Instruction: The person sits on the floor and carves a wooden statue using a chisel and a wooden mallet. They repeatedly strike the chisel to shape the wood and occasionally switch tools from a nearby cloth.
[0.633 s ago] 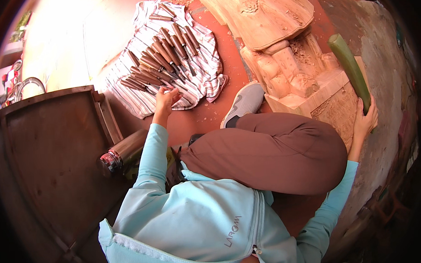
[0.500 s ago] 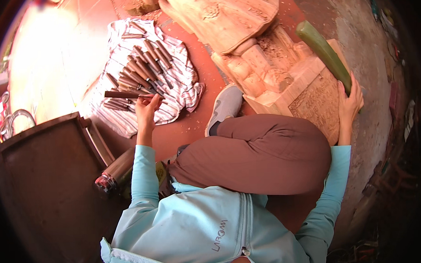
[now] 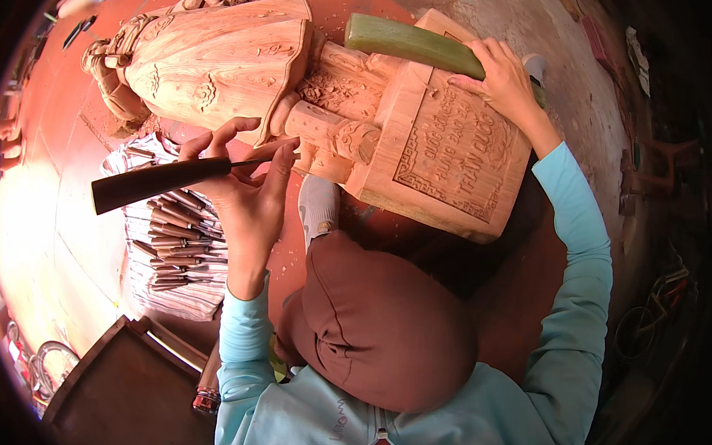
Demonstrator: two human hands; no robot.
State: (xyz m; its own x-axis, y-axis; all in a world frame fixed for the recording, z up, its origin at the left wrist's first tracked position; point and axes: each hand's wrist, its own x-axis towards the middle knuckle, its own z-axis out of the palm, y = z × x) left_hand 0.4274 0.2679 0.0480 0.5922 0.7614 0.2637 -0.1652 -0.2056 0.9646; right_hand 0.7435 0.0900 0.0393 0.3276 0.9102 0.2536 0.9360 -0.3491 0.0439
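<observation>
My left hand (image 3: 249, 195) pinches a carving chisel (image 3: 162, 184) by its thin metal shank, close to the tip. Its dark handle points out to the left, and the tip is near the carved wooden statue (image 3: 217, 62). My right hand (image 3: 508, 84) is wrapped round the thin end of a green club (image 3: 412, 44), which rests along the far side of the statue's base (image 3: 378, 171). The statue lies on its back, with carved lettering and a patterned border on the base's end face. Wood chips sit in its hollows.
Several wooden-handled chisels (image 3: 176, 237) lie on a striped cloth (image 3: 171, 303) at the left. A dark brown panel-like piece (image 3: 126, 387) stands at the lower left, beside a bicycle wheel (image 3: 57, 362). My shoe (image 3: 319, 208) is against the near side of the statue. A reddish stool (image 3: 656, 161) is at the right.
My left hand has lifted the chisel away from the cloth, toward the statue. The club now lies more level, still in my right hand. The whole view has turned, showing more of the statue.
</observation>
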